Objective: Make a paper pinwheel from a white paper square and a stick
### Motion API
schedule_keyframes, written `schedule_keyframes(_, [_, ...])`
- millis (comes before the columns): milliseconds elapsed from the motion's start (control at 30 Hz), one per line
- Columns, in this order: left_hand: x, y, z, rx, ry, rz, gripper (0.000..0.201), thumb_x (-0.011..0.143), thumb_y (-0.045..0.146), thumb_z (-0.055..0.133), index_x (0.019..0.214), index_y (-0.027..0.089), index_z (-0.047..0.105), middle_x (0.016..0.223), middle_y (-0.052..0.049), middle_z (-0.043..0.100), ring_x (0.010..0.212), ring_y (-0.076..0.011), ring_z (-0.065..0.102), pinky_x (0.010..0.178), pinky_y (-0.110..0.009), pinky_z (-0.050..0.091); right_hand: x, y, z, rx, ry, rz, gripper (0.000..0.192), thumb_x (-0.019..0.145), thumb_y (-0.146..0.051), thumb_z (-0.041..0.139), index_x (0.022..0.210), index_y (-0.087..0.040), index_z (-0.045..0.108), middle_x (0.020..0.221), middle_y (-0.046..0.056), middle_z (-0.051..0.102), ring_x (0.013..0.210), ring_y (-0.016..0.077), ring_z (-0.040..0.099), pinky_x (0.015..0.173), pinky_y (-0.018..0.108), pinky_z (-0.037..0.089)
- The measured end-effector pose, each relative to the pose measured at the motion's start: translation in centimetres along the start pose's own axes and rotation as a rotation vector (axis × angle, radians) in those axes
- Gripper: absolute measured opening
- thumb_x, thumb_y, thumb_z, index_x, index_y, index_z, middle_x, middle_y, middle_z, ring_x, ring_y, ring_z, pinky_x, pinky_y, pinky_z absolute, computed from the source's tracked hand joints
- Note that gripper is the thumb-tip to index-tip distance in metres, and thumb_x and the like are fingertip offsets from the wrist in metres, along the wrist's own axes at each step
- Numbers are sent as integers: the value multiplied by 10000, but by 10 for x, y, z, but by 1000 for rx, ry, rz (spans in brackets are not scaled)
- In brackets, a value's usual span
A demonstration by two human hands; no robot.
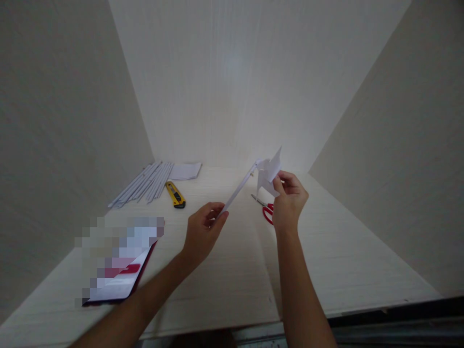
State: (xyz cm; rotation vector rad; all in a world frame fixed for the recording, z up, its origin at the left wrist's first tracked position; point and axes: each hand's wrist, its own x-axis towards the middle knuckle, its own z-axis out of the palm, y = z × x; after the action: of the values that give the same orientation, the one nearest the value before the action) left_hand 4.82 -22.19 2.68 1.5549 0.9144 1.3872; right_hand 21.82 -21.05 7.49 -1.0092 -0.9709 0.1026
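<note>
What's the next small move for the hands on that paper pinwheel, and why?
Probably press the pinwheel head more firmly onto the tip of the paper stick. The left hand pinches the stick's lower end, the right hand grips a blade at the joint, and the head sits tilted there. Scissors lie unused below.

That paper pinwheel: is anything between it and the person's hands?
Nothing visible. The left hand already pinches the bottom of the paper stick, and the right hand touches the pinwheel itself. The red scissors lie on the table beneath them.
</note>
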Motion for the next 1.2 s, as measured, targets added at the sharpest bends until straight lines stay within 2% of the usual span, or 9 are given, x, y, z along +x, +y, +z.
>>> schedule_keyframes(267, [1,-4,-1,71,17,37,179,679,286,608,804,158,597,685,-21,593,574,-100,535,459,-169,411,-1,-1,1,-38,11,-52,162,712,-318,543,750,-165,582,693,17,570,595,103,495,556,248,414])
schedule_keyframes(433, [2,-5,-2,148,49,122,173,698,283,585,822,168,618,711,-23,583,645,-120,533,566,-202,438,-3,-7,1,-105,30,-132,153,727,-315,532,748,-170,576,701,17,566,608,104,493,561,249,409])
schedule_keyframes(667, [3,-2,-3,269,8,231,203,773,268,499,896,168,626,737,-38,565,650,-119,499,582,-208,402,-6,-19,4,-129,39,-213,117,734,-286,535,730,-178,580,703,15,552,657,116,505,605,272,412])
schedule_keyframes(1200, [3,1,-1,357,-46,296,190,806,244,454,867,144,603,718,-37,557,639,-109,500,574,-206,384,-3,-11,4,-65,51,-164,109,714,-273,561,731,-169,588,698,5,546,647,104,498,603,262,405])
